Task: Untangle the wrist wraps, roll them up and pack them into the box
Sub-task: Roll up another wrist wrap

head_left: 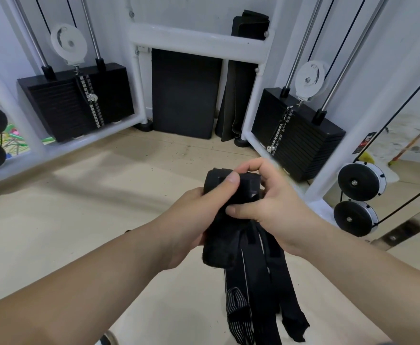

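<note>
A bundle of black wrist wraps [225, 235] is held up in front of me, above the floor. My left hand [204, 207] grips the bundle from the left, its thumb pressed on the top fold. My right hand [273, 202] pinches the upper part from the right, fingers curled over the top and thumb against the front. Several long straps [261, 302] hang down from the bundle; one has thin white stripes near its end. No box is in view.
A white cable machine frame [199, 38] stands ahead, with black weight stacks at left [62, 105] and right [301, 143]. Black mats [184, 93] lean against the wall between them. Black pulley wheels [360, 181] flank both sides. Pale wooden floor [79, 207] lies below.
</note>
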`<action>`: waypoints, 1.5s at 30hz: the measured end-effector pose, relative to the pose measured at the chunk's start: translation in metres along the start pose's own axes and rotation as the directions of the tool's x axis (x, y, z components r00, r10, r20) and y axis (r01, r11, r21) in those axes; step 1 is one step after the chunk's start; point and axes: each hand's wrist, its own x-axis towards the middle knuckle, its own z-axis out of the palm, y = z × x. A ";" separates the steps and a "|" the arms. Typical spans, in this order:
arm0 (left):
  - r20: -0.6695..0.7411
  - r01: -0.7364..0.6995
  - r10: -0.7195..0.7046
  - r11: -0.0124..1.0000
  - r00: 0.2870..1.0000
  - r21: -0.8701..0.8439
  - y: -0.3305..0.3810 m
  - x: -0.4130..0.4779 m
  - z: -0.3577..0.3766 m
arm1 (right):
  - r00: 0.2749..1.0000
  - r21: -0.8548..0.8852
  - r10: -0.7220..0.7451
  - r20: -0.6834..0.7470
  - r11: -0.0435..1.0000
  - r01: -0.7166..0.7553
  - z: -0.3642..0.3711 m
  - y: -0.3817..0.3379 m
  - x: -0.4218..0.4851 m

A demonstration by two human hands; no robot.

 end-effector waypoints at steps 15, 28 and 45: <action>-0.020 -0.137 0.141 0.983 0.990 0.122 0.007 -0.007 -0.013 | 0.904 0.150 0.290 0.316 0.925 -0.349 -0.014 -0.015 -0.002; -0.207 -0.088 0.067 0.992 0.976 -0.093 -0.002 0.006 -0.011 | 0.952 0.421 0.306 0.000 0.864 -0.277 -0.013 -0.012 0.006; -0.301 -0.246 0.333 0.925 0.894 0.291 -0.002 0.001 -0.002 | 0.961 0.362 0.249 -0.121 0.913 -0.191 -0.007 0.000 0.010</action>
